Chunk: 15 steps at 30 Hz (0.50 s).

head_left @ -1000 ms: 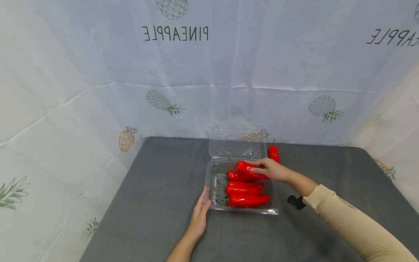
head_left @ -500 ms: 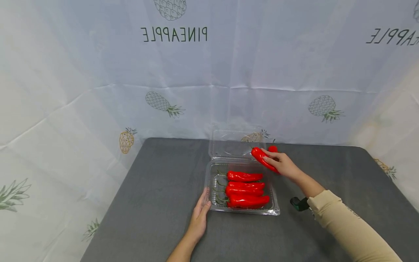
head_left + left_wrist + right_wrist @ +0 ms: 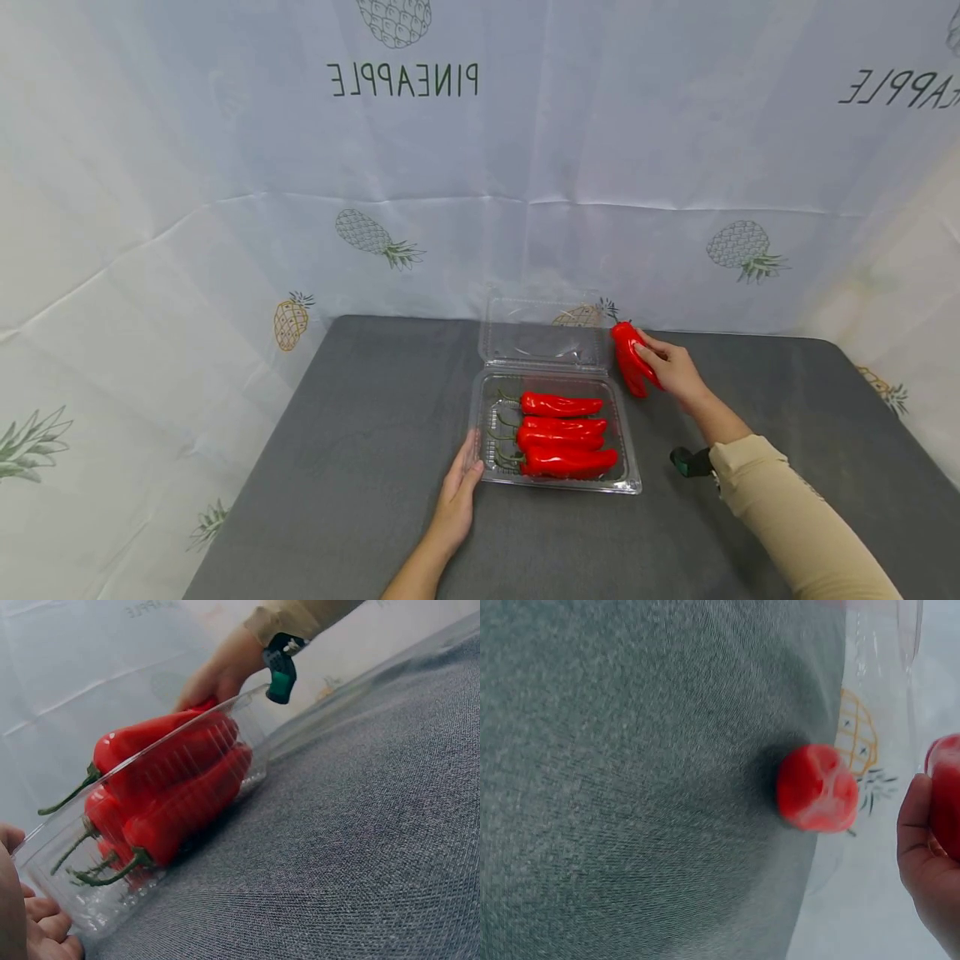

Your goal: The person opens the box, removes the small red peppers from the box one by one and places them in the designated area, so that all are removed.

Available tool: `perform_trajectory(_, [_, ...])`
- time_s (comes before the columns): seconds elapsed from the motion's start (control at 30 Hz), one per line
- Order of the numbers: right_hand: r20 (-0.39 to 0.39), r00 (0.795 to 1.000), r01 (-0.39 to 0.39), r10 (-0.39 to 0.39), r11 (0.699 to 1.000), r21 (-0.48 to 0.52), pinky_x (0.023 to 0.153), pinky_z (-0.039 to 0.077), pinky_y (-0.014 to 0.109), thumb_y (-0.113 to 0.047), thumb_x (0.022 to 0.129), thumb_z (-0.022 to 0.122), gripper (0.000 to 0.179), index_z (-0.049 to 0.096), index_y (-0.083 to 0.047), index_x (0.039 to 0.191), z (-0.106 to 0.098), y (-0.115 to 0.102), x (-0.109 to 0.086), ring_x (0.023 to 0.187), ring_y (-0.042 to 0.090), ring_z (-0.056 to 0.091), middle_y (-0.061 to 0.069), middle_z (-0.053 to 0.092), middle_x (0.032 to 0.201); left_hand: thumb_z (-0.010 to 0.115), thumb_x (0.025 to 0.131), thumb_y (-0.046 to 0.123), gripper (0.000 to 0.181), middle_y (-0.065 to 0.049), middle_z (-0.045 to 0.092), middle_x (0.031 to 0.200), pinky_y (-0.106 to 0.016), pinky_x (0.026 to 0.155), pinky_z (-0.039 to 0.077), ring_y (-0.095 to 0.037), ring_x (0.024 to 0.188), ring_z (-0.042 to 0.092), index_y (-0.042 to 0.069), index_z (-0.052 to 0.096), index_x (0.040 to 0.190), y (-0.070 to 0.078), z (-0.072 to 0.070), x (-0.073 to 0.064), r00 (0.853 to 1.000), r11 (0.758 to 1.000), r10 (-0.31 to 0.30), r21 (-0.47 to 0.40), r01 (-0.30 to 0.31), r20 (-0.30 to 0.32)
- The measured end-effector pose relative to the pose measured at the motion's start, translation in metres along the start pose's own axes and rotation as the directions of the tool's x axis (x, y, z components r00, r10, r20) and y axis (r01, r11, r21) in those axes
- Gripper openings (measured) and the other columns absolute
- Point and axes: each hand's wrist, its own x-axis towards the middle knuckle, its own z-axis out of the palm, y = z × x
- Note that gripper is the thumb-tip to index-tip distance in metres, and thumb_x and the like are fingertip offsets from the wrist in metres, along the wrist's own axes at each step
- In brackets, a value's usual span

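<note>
A clear plastic clamshell container [image 3: 630, 467] lies with its lid [image 3: 540, 333] folded back. Several red peppers [image 3: 187, 806] with green stems are inside, lying crosswise; three show from above. My left hand [image 3: 453, 496] grips the container's left side, thumb at the rim and fingers curled below it in the left wrist view. To the right of the lid, my right hand [image 3: 675, 371] holds another red pepper [image 3: 628, 343] between thumb and fingers. Just beneath and partly hidden by it lies a further red pepper [image 3: 817, 787] on the table.
The grey cloth-covered table [image 3: 375, 400] reaches back to a white curtain [image 3: 645, 125] printed with pineapples. A dark wrist-worn device [image 3: 690, 462] hangs under my right wrist.
My right hand has lifted a pepper from the container's upper part and carried it right, to beside the pepper on the table. My left hand has stayed at the container's edge.
</note>
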Motion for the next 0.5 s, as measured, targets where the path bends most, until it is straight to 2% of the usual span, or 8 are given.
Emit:
perform_trajectory(0.13, [-0.036,0.999,-0.022,0.022,1.0,0.007,0.071,0.044,0.012,-0.044,0.097,0.04,0.059,0.023,-0.016,0.147,-0.002,0.005,0.003,0.122,0.037,0.041,0.027,0.027,0.148,0.036,0.101,0.013,0.055,-0.026,0.016,0.152,-0.002,0.103,0.02,-0.032,0.139,0.012,-0.009,0.013,0.145,0.0,0.0,0.0,1.0,1.0,0.002,0.0,-0.002,0.003])
perform_trajectory(0.2, [-0.051,0.998,-0.035,0.036,0.999,0.015,0.078,0.046,0.018,-0.044,0.098,0.039,0.059,0.022,-0.016,0.147,-0.002,0.006,0.004,0.124,0.038,0.039,0.026,0.027,0.149,0.036,0.101,0.013,0.055,-0.026,0.016,0.152,-0.002,0.103,0.02,-0.031,0.139,0.013,-0.009,0.013,0.145,0.0,0.0,0.0,1.0,1.0,0.0,0.002,0.0,0.0])
perform_trajectory(0.27, [-0.067,0.996,-0.053,0.055,0.998,0.032,0.087,0.048,0.029,-0.044,0.098,0.038,0.059,0.021,-0.017,0.147,-0.002,0.008,0.006,0.126,0.039,0.037,0.026,0.026,0.149,0.036,0.1,0.013,0.054,-0.026,0.017,0.152,-0.002,0.103,0.021,-0.03,0.139,0.014,-0.01,0.013,0.145,0.0,0.0,0.0,1.0,1.0,0.004,0.004,-0.004,-0.004])
perform_trajectory(0.37, [-0.11,0.99,-0.079,0.085,0.995,0.056,0.098,0.044,0.045,-0.044,0.098,0.037,0.058,0.022,-0.016,0.147,-0.002,0.012,0.009,0.126,0.04,0.036,0.027,0.027,0.148,0.037,0.1,0.013,0.055,-0.025,0.017,0.152,-0.002,0.103,0.021,-0.022,0.139,0.016,-0.009,0.014,0.145,0.0,0.0,0.0,1.0,1.0,-0.001,0.006,0.001,-0.008])
perform_trajectory(0.43, [-0.132,0.986,-0.091,0.099,0.994,0.061,0.099,0.042,0.047,-0.044,0.098,0.037,0.058,0.022,-0.016,0.147,-0.003,0.017,0.011,0.125,0.039,0.035,0.027,0.028,0.148,0.037,0.1,0.014,0.055,-0.025,0.017,0.152,-0.002,0.103,0.021,-0.016,0.139,0.018,-0.008,0.015,0.145,0.0,0.0,0.0,1.0,1.0,-0.008,0.006,0.008,-0.011])
perform_trajectory(0.5, [-0.146,0.983,-0.1,0.109,0.993,0.066,0.099,0.042,0.047,-0.043,0.098,0.037,0.058,0.021,-0.016,0.147,-0.004,0.023,0.012,0.126,0.04,0.034,0.028,0.027,0.148,0.037,0.1,0.014,0.055,-0.025,0.017,0.152,-0.002,0.103,0.021,-0.017,0.139,0.017,-0.008,0.015,0.145,0.0,0.0,0.0,1.0,1.0,-0.011,0.005,0.011,-0.01])
